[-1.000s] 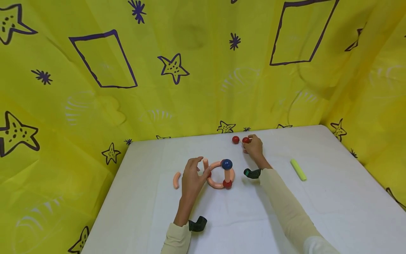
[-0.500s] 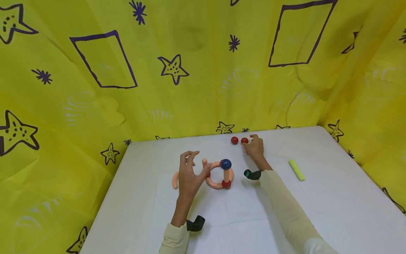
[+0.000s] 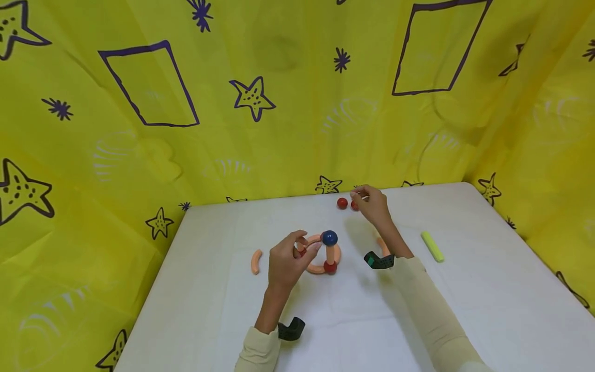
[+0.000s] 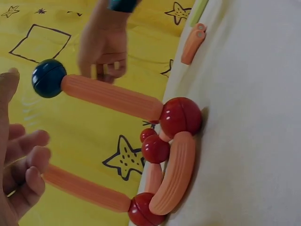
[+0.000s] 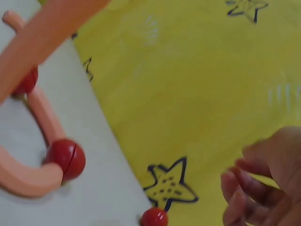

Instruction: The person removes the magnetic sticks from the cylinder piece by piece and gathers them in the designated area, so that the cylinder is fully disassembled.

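My left hand (image 3: 285, 263) is at the left side of a ring of curved orange pieces (image 3: 338, 254) joined by red balls (image 3: 330, 267). Its half-bent fingers are close to the top of an upright orange rod (image 4: 89, 188), the thumb (image 4: 8, 84) apart from them. A second upright orange rod (image 4: 113, 97) on the ring carries a blue ball (image 3: 329, 238). My right hand (image 3: 374, 206) hovers near the back edge, fingers loosely bent, nothing visible between them. Beside and partly behind it sit two loose red balls (image 3: 342, 203).
A loose curved orange piece (image 3: 256, 261) lies left of the left hand. More orange pieces (image 3: 383, 246) lie by the right forearm, partly hidden. A yellow-green rod (image 3: 432, 247) rests farther right. Yellow patterned cloth (image 3: 297, 129) hangs behind the white table (image 3: 214, 330).
My right hand has moved away from the red ball it was beside, and orange pieces by its forearm have come into view. My left hand's fingers have bent closer to the upright rod.
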`<state>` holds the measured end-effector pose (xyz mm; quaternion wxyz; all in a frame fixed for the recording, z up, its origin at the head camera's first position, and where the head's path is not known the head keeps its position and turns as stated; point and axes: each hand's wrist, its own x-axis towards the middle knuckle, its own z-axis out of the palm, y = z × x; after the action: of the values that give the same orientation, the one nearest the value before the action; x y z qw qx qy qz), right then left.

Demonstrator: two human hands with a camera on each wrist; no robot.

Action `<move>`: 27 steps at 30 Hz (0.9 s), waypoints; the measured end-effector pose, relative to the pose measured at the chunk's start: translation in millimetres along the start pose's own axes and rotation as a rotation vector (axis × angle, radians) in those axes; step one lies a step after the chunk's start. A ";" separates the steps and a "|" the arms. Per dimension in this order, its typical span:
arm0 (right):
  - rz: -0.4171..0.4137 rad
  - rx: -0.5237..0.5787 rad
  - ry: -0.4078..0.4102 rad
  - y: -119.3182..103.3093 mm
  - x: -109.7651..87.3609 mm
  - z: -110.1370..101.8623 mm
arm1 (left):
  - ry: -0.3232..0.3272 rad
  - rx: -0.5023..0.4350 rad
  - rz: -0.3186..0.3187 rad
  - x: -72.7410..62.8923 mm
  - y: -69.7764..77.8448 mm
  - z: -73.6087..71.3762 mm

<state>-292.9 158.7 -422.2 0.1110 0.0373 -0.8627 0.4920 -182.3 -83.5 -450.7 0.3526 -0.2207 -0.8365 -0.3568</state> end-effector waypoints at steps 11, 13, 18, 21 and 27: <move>-0.356 0.089 -0.550 -30.4 -40.1 -10.5 | -0.332 -0.045 -0.137 -8.6 5.9 17.4; -0.384 0.089 -0.602 -32.3 -45.6 -10.5 | -0.359 -0.051 -0.151 -8.9 5.5 19.8; -0.418 0.083 -0.674 -33.2 -54.5 -7.8 | -0.391 -0.037 -0.155 -11.6 4.1 26.1; -0.430 0.076 -0.676 -31.7 -57.2 -6.5 | -0.381 -0.017 -0.145 -13.1 5.8 30.2; -0.439 0.080 -0.661 -28.2 -58.6 -4.7 | -0.338 -0.024 -0.157 -16.4 9.8 38.1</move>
<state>-230.3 145.7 -409.6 -0.0717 0.3817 -0.8035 0.4511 -181.9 -50.4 -477.5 0.1755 -0.2157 -0.8942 -0.3509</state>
